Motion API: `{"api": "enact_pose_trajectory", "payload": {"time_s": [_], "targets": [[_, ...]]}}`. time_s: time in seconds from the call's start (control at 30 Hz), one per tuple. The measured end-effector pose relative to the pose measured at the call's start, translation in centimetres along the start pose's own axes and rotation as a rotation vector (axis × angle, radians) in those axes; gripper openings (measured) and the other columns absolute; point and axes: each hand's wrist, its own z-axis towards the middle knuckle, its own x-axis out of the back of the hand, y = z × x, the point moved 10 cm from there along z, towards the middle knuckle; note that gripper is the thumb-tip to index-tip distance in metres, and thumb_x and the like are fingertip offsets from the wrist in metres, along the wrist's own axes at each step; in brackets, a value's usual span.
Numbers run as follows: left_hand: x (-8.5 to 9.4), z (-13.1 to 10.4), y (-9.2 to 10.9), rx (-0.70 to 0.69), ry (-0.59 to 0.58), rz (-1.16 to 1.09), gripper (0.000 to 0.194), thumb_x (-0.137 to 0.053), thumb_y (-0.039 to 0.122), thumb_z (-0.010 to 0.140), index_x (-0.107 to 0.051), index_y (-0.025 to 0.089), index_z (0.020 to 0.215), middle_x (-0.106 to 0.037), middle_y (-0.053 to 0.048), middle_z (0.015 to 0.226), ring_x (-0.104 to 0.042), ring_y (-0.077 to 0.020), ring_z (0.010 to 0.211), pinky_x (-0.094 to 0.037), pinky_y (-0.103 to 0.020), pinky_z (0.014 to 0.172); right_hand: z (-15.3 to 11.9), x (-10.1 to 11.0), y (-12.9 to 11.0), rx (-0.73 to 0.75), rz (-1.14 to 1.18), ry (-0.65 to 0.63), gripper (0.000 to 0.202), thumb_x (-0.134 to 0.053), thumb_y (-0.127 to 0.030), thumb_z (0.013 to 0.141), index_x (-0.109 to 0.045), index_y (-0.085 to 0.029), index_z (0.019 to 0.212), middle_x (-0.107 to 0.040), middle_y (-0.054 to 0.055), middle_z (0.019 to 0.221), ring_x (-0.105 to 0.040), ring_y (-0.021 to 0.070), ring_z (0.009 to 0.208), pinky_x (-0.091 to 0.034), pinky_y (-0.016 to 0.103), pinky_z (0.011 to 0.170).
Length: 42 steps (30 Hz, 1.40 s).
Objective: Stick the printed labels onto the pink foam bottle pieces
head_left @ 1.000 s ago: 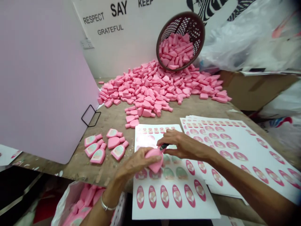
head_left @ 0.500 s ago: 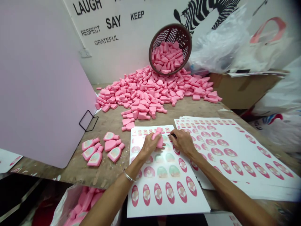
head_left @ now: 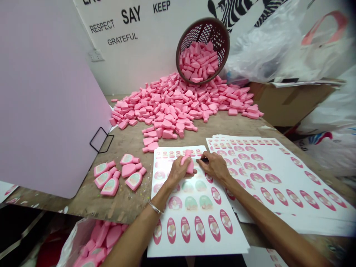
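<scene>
My left hand (head_left: 177,171) is closed around a small pink bottle-shaped piece (head_left: 190,165), its cap end pointing away from me, above a sticker sheet (head_left: 233,237). My right hand (head_left: 214,166) pinches a thin black tool (head_left: 205,160), whose exact kind I cannot make out; its tip points left, low over the sheet's upper part. Printed on the sheet are pink and green rounded labels and pink ovals. To the left lie several pink bottles (head_left: 110,186), most with a label on the front; one (head_left: 129,170) shows a plain pink face.
A large heap of pink bottles (head_left: 167,107) spreads at the back, below a tipped brown basket (head_left: 178,55). More sticker sheets (head_left: 280,159) lie at right. A pale panel (head_left: 50,111) with a black wire stand (head_left: 97,148) rises at left. An open bag (head_left: 72,237) of pink bottles sits below the table edge.
The black tool's tip has shifted slightly left over the sheet, closer to the held bottle. The view has tilted down a little. My left hand still grips the bottle.
</scene>
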Motion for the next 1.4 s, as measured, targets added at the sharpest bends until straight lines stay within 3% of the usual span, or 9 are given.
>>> {"api": "enact_pose_trajectory", "payload": {"time_s": [0.23,0.33,0.43,0.53,0.77,0.93,1.13,1.27,1.4], "targets": [[0.1,0.2,-0.2,-0.011,0.013,0.000,0.046,-0.063,0.055,0.079,-0.053,0.014,0.099,-0.058,-0.005,0.086,-0.068,-0.0162,0.061,-0.056,-0.024,0.051,-0.4,0.9,-3.2,0.184,-0.105,0.024,0.024,-0.044,-0.030,0.091,-0.062,-0.018,0.081,-0.067,0.011,0.079,-0.052,0.0243,0.083,-0.026,0.037,0.077],[0.2,0.1,-0.3,-0.003,0.019,-0.008,0.048,-0.063,0.056,0.078,-0.053,0.015,0.100,-0.059,-0.006,0.087,-0.068,-0.0167,0.063,-0.056,-0.025,0.052,-0.7,1.3,-3.5,0.240,-0.150,0.066,0.028,-0.041,-0.033,0.093,-0.062,-0.017,0.083,-0.067,0.011,0.080,-0.051,0.0246,0.084,-0.025,0.037,0.076],[0.2,0.0,-0.2,0.004,0.012,-0.021,0.048,-0.063,0.057,0.078,-0.053,0.016,0.102,-0.059,-0.007,0.089,-0.069,-0.0174,0.066,-0.057,-0.025,0.054,-0.3,1.4,-2.0,0.148,-0.133,0.087,0.025,-0.045,-0.036,0.091,-0.062,-0.017,0.088,-0.068,0.012,0.084,-0.052,0.0251,0.085,-0.026,0.037,0.076],[0.1,-0.1,-0.1,0.004,0.005,-0.030,0.049,-0.063,0.057,0.078,-0.054,0.015,0.102,-0.058,-0.007,0.091,-0.069,-0.0178,0.068,-0.057,-0.025,0.055,0.3,0.4,-1.5,0.108,-0.030,-0.001,0.023,-0.052,-0.039,0.088,-0.062,-0.019,0.086,-0.069,0.009,0.083,-0.054,0.0240,0.083,-0.028,0.036,0.076],[0.2,0.0,0.0,0.002,0.010,-0.070,0.046,-0.064,0.054,0.078,-0.053,0.015,0.099,-0.059,-0.006,0.088,-0.068,-0.0169,0.064,-0.058,-0.029,0.058,0.9,-0.3,1.4,-0.197,0.443,-0.079,0.026,-0.064,-0.047,0.073,-0.060,-0.022,0.072,-0.065,0.002,0.071,-0.058,0.0180,0.067,-0.040,0.029,0.062],[0.5,-0.2,0.2,-0.006,0.019,-0.118,0.050,-0.065,0.057,0.076,-0.052,0.015,0.100,-0.058,-0.003,0.075,-0.066,-0.0162,0.062,-0.058,-0.029,0.059,0.0,1.8,3.3,-0.326,0.757,0.041,0.039,-0.063,-0.057,0.073,-0.059,-0.019,0.068,-0.062,0.001,0.064,-0.056,0.0154,0.061,-0.042,0.028,0.058],[0.2,-2.9,1.0,0.012,0.006,-0.345,0.057,-0.044,0.064,0.085,-0.061,0.011,0.096,-0.063,-0.009,0.080,-0.064,-0.0172,0.062,-0.059,-0.032,0.058,-1.6,4.2,-1.3,-0.260,0.875,-0.073,0.040,-0.064,-0.056,0.075,-0.072,-0.019,0.091,-0.069,0.003,0.072,-0.059,0.0161,0.063,-0.045,0.027,0.055],[0.2,-4.9,1.6,0.035,-0.007,-0.448,0.057,-0.035,0.059,0.091,-0.063,0.009,0.100,-0.068,-0.012,0.085,-0.067,-0.0193,0.068,-0.059,-0.035,0.063,-2.5,4.9,-4.4,-0.217,0.926,-0.126,0.034,-0.067,-0.052,0.074,-0.075,-0.021,0.088,-0.074,0.005,0.086,-0.066,0.0218,0.078,-0.052,0.032,0.069],[0.4,-5.9,2.2,0.011,-0.008,-0.471,0.059,-0.034,0.061,0.091,-0.063,0.010,0.102,-0.069,-0.012,0.086,-0.068,-0.0215,0.076,-0.059,-0.037,0.068,-3.0,4.8,-5.5,-0.222,0.946,-0.142,0.032,-0.068,-0.050,0.075,-0.076,-0.023,0.089,-0.074,0.004,0.090,-0.067,0.0227,0.081,-0.054,0.034,0.072]]}}
